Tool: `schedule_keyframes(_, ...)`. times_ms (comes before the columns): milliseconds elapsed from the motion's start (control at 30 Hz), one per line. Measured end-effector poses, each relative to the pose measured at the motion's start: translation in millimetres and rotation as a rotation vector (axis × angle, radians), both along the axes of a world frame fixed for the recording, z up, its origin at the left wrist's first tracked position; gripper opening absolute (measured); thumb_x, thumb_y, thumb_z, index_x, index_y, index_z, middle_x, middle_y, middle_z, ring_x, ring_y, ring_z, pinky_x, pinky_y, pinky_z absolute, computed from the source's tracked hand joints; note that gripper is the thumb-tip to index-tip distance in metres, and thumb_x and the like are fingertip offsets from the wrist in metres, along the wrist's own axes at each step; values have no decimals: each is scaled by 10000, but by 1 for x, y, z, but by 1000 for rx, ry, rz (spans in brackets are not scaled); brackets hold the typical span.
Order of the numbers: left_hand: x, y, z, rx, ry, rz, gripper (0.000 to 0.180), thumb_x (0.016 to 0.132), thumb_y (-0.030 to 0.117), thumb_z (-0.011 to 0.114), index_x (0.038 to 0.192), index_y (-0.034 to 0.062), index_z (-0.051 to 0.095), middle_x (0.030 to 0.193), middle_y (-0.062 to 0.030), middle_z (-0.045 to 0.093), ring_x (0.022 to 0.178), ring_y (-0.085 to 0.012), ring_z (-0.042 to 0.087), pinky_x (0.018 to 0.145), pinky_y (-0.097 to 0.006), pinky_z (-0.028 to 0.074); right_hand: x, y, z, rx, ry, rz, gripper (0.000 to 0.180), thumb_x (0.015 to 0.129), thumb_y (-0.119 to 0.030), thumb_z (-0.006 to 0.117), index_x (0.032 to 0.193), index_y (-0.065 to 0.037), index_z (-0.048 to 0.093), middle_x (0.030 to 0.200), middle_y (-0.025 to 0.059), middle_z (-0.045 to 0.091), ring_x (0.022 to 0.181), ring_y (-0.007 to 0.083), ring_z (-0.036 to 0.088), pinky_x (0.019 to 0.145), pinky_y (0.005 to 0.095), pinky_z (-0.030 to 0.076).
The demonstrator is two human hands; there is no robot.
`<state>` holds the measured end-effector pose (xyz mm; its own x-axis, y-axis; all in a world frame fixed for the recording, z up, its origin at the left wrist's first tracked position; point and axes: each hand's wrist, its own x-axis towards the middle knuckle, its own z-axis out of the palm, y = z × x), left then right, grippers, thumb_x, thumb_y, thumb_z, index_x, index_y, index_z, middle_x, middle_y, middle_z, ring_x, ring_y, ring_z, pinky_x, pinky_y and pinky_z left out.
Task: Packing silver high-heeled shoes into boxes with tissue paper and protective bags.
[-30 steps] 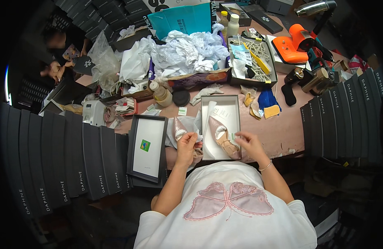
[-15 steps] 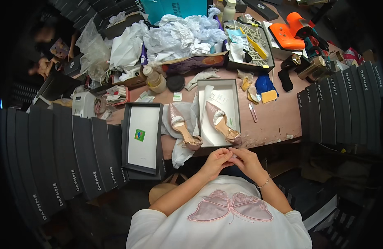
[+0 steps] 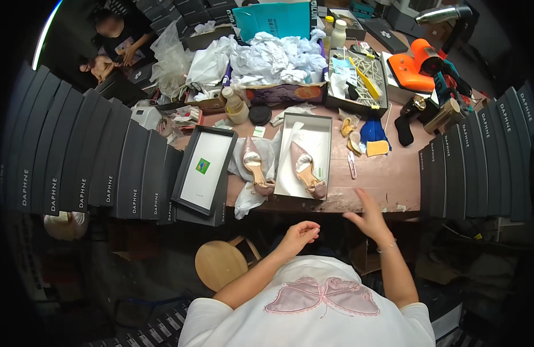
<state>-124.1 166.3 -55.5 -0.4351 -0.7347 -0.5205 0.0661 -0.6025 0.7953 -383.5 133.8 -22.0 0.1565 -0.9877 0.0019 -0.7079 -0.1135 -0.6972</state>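
My right hand [image 3: 371, 218] is over the front edge of the table, fingers stretched out and apart, with nothing in it. Beyond its fingertips lies a small slim pink-and-white tool [image 3: 352, 165], perhaps a cutter. My left hand [image 3: 302, 236] hangs in front of the table edge, fingertips pinched together; whatever they may hold is too small to make out. A pink pointed high-heeled shoe [image 3: 304, 164] rests in an open shoe box [image 3: 285, 184]. Its mate, another pink heeled shoe [image 3: 253, 163], lies on white tissue paper [image 3: 249, 201] left of the box.
A dark box lid [image 3: 204, 173] with a green sticker lies at the left. Stacks of dark shoe boxes [image 3: 119, 168] flank both sides. Behind are a bottle [image 3: 237, 109], a yellow sponge [image 3: 377, 148], crumpled paper [image 3: 278, 58] and an orange device [image 3: 410, 72]. A wooden stool [image 3: 221, 265] stands below.
My hands, together half a second ago, are now apart. The right has opened and moved right and forward toward the slim tool; the left stays pinched. The view has shifted.
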Motion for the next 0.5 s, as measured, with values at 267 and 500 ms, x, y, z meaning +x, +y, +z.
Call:
schedule_keyframes(267,26,-22,8,-289,-145,170,245,926,131,602,1138,7,600,1003,-18,633,899,-70,575,800,-211,475,75,-96,-39,19,115,234,446,644,-205,780,1012,-42,588,789,154,636,768,364,624,692,478,481)
schedule_keyframes(500,47,-80,18,-83,313,331,585,944,318,578,1357,-48,384,1328,-149,475,1197,-195,485,1020,-292,378,73,-41,79,282,-392,27,293,742,-85,750,975,-10,589,822,48,617,772,148,598,696,286,489)
